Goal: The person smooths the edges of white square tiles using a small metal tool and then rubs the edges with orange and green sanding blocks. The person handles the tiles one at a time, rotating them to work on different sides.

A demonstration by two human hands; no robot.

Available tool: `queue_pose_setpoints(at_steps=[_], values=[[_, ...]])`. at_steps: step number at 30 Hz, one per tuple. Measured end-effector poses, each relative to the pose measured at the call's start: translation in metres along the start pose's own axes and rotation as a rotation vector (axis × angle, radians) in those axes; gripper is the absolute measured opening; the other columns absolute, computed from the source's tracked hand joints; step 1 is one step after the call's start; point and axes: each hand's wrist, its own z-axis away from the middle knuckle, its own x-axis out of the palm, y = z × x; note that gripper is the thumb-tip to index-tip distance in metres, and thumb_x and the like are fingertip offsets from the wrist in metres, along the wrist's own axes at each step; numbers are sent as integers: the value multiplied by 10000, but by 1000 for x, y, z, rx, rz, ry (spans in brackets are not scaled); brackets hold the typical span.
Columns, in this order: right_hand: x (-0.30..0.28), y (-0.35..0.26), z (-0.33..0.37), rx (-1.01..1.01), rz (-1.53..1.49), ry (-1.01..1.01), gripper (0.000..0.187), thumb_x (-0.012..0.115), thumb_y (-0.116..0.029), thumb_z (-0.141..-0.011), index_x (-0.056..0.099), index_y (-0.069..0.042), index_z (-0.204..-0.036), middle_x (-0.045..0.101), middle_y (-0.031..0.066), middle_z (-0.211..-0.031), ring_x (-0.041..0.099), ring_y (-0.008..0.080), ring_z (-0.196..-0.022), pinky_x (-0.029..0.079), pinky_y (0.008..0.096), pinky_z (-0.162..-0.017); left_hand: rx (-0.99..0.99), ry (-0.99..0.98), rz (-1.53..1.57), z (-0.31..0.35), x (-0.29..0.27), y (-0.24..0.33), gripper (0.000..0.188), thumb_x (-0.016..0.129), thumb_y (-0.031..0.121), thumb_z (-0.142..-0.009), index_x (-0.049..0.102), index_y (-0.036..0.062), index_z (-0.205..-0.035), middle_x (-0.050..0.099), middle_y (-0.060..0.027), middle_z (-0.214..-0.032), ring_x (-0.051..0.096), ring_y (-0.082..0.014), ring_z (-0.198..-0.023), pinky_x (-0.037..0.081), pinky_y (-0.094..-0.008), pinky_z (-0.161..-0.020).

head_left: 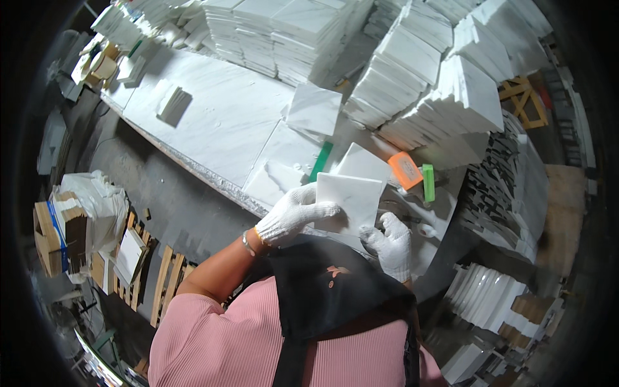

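A square white tile [348,201] is being gripped level over the counter [219,122], left hand [293,216] fingers closed on its near-left edge, right hand [392,244] fingers pinching its near-right corner.

Blue-strapped cardboard bundle [55,235] far left, beside white plastic wrap [97,200].

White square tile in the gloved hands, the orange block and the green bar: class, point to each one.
white square tile [351,193], head view, centre of its face
orange block [405,169], head view, top face
green bar [429,182], head view, mid-length
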Motion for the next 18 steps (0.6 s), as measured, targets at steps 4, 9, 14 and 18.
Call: queue_pose_setpoints(at_steps=[4, 9, 14, 18], values=[[-2, 9, -11, 119, -274, 29, 189, 751, -185, -947, 708, -5, -985, 663, 14, -797, 579, 80, -696, 492, 274, -650, -58, -1, 54, 2, -7, -2, 461, 719, 265, -953, 631, -21, -1303, 728, -94, -1132, 696, -157, -978, 551, -283, -814], [-2, -19, -42, -127, -164, 282, 352, 713, -166, -972, 655, -27, -1290, 682, 85, -1144, 658, 160, -990, 524, 313, -898, -24, 35, -24, 6, -5, -5, 406, 738, 256, -947, 664, -17, -1237, 734, -65, -1080, 676, -126, -955, 540, -270, -809], [24, -62, -63, -552, 434, 187, 436, 789, -226, -885, 680, -75, -1279, 672, 145, -1206, 653, 320, -1101, 518, 415, -962, 93, 50, -238, 10, 3, -9, 352, 749, 194, -952, 669, -23, -1217, 716, -23, -1065, 625, -86, -952, 532, -279, -837], [31, -59, -57, -559, 562, 157, 360, 788, -155, -856, 718, -63, -1197, 693, 134, -1161, 653, 325, -1073, 506, 433, -970, 168, 70, -389, 14, -1, -15, 361, 759, 135, -939, 664, -25, -1248, 723, -34, -1099, 622, -86, -997, 525, -278, -900]])
